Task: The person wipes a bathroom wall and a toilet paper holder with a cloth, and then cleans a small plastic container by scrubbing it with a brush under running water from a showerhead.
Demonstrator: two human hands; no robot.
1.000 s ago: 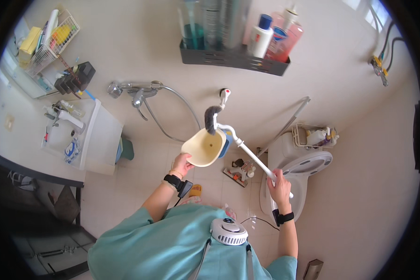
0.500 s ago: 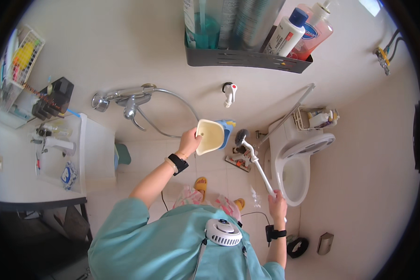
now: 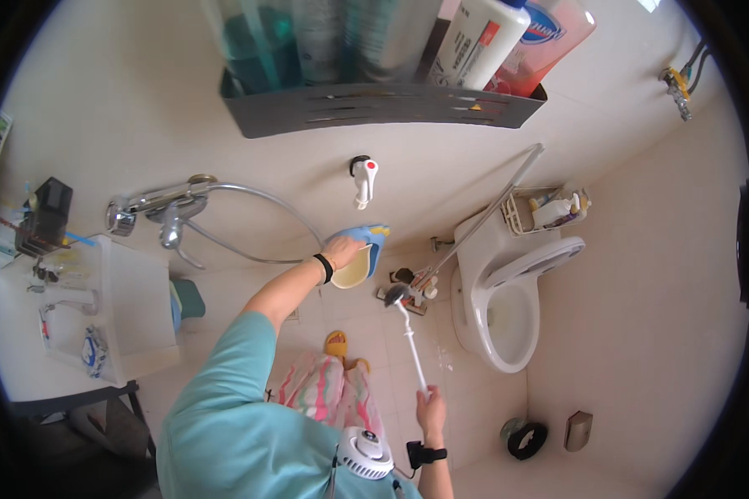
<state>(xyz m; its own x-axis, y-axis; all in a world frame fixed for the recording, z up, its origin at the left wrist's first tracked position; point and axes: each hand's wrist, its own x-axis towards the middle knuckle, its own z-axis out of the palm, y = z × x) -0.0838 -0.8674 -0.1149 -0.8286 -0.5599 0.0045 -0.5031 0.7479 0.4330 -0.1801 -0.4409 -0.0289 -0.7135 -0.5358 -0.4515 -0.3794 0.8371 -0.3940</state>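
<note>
My left hand (image 3: 343, 248) is closed on the rim of a cream-coloured open container (image 3: 354, 272), held low by the wall and tilted. Right behind it is a blue plastic thing with a yellow edge (image 3: 374, 236); whether they touch I cannot tell. My right hand (image 3: 430, 410) is wrapped round the lower end of a long-handled brush (image 3: 414, 349) with a white stick. The brush's dark round head (image 3: 398, 293) points away from me, over the floor to the right of the container.
At the right stands a toilet (image 3: 501, 333) with its lid raised. Floor tools (image 3: 416, 299) lean by the wall beside it. A white tap (image 3: 363, 179) and a shower mixer (image 3: 171, 212) with its hose are on the wall. Above hangs a bottle rack (image 3: 383, 108); a washbasin (image 3: 137, 299) is at left.
My left hand has carried the cream container down and closer to the blue plastic thing, tipping it. My right hand has moved left with the brush, away from the toilet.
</note>
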